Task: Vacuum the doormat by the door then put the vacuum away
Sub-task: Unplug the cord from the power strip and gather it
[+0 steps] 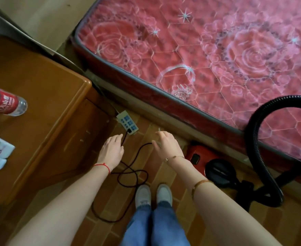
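A red and black vacuum (206, 163) sits on the floor beside the bed, its ribbed black hose (256, 132) arching up over the mattress edge. Its dark power cord (132, 176) lies looped on the floor and runs to a plug in a white power strip (127, 123). My left hand (110, 151) reaches down toward the cord just below the strip, fingers relaxed and close to the cord. My right hand (165, 144) hovers over the floor with spread fingers near another stretch of cord. No doormat is in view.
A wooden bedside cabinet (45, 96) stands at left with a plastic bottle (9, 103) and white packets on top. A red patterned mattress (208, 55) fills the upper right. My feet in light shoes (153, 194) stand on the brown tiled floor.
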`<state>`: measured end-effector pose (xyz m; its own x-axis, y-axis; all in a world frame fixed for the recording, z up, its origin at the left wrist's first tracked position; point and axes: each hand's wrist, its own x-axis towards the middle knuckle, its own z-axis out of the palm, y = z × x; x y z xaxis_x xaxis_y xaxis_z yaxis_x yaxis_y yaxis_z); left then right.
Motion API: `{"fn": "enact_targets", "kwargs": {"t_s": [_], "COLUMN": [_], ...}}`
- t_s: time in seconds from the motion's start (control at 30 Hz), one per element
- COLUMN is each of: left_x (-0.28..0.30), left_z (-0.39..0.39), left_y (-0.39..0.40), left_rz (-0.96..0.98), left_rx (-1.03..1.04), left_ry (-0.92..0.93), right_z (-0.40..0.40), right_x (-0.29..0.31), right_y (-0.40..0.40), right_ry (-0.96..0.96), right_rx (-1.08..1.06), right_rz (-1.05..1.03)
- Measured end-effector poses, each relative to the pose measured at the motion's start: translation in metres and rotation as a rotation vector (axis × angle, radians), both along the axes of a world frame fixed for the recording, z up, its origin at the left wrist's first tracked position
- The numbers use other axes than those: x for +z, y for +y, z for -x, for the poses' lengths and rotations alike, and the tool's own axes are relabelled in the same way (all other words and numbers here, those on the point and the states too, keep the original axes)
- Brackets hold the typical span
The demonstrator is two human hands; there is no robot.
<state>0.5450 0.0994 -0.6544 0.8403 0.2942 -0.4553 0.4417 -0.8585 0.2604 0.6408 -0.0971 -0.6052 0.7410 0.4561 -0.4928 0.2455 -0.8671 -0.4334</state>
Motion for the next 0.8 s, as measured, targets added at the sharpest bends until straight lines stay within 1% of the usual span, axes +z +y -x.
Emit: {"fn": "enact_targets", "kwargs": {"t_s": [0.17, 0.37, 0.43, 0.53, 0.6, 0.63, 0.7, 0.8], "left_x": [-0.065, -0.165, -0.201, -0.253, -0.282, -0.294, -0.315, -0.340], "left_z": [-0.012, -0.022, -0.024, -0.028, -0.033, -0.035, -0.041, -0.054], "left_y": [0.033, 0.068, 0.077, 0.088, 0.090, 0.089, 0.087, 0.085], "left_rz": [0.005, -0.062, -0.073, -0.018, -0.008, 0.001, 0.028, 0.064], "left_rx": [0.034, 0.049, 0.006, 0.008, -0.036, -0.049, -0.064, -0.063], "left_ry": [-0.082, -0.064, -0.062, -0.046, -0.112, -0.161, -0.203, -0.174], "right_z": [-0.018, -0.032, -0.037, -0.043, -0.047, -0.048, -0.050, -0.055], "right_x": [-0.072, -0.189, -0.233, -0.288, -0.320, -0.334, -0.356, -0.374], "right_y": [0.036, 0.079, 0.095, 0.115, 0.128, 0.133, 0.140, 0.144], "right_ry": [-0.011, 0.034, -0.013, -0.037, -0.051, -0.070, -0.111, -0.240], "right_rx": [0.120, 0.197, 0.256, 0.342, 0.390, 0.422, 0.486, 0.608], "right_rz": [0.039, 0.029, 0.006, -0.016, -0.012, -0.005, 0.012, 0.052]}}
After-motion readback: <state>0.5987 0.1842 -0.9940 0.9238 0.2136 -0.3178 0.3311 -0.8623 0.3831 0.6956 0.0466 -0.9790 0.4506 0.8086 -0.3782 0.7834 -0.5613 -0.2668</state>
